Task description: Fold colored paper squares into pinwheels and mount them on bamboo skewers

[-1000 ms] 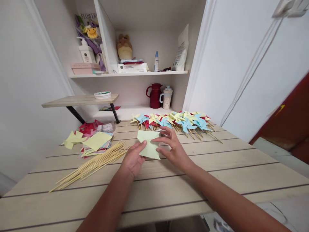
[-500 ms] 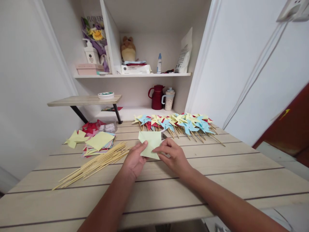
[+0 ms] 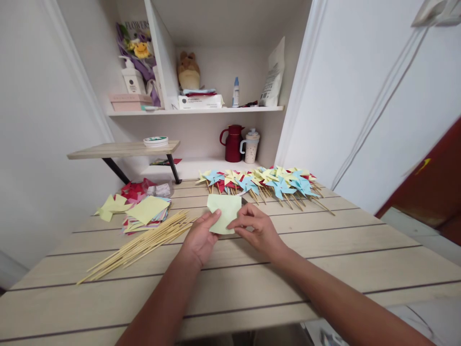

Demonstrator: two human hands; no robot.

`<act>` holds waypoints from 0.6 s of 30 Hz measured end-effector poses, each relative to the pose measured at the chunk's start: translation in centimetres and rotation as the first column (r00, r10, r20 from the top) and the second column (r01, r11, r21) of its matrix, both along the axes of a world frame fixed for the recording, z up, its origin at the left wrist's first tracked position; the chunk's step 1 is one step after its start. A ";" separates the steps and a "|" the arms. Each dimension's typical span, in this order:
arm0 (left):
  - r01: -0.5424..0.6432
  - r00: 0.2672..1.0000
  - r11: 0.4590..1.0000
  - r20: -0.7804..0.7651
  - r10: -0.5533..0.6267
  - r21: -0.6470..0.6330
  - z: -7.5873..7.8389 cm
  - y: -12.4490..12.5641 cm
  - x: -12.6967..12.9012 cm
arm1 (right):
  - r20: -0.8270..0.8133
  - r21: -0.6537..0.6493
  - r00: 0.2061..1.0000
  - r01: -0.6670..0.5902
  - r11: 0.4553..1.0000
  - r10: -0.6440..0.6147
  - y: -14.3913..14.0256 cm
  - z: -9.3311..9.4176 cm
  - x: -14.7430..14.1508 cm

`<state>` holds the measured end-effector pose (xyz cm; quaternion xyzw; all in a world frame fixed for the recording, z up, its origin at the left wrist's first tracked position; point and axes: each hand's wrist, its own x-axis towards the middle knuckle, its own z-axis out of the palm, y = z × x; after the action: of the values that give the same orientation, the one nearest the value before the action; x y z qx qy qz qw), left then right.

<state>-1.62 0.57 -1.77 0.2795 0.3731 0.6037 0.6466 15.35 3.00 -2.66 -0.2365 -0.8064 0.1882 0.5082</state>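
Observation:
A pale yellow paper square (image 3: 224, 210) is held just above the wooden table (image 3: 324, 250), partly folded. My left hand (image 3: 199, 239) pinches its lower left edge with thumb on top. My right hand (image 3: 260, 231) pinches its right edge between thumb and fingers. Both hands meet at the sheet in the middle of the table.
A bundle of bamboo sticks (image 3: 140, 245) lies left of my hands. A stack of coloured paper squares (image 3: 146, 215) sits beyond it. A row of finished pinwheels (image 3: 264, 182) lines the back. Shelves hold a red jug (image 3: 232, 143), a cup (image 3: 249, 145) and bottles.
My right hand went from open fingers resting on the sheet to pinching its right edge. The sheet's lower corner has been folded up, making it look shorter.

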 end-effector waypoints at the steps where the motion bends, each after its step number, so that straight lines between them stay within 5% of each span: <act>1: -0.002 1.000 1.000 0.001 0.002 0.005 0.0 0.0 0.0 | -0.007 -0.007 1.000 0.005 1.000 -0.005 0.0 0.0 0.0; 18: 0.051 0.951 0.990 -0.309 -0.009 0.128 0.3 -0.8 1.0 | -0.002 -0.279 0.982 0.181 0.943 -0.189 0.0 0.9 -0.1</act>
<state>-0.67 -0.23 -1.45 0.4186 0.4235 0.5666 0.5695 15.22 2.99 -1.76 -0.3774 -0.7389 0.2543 0.4970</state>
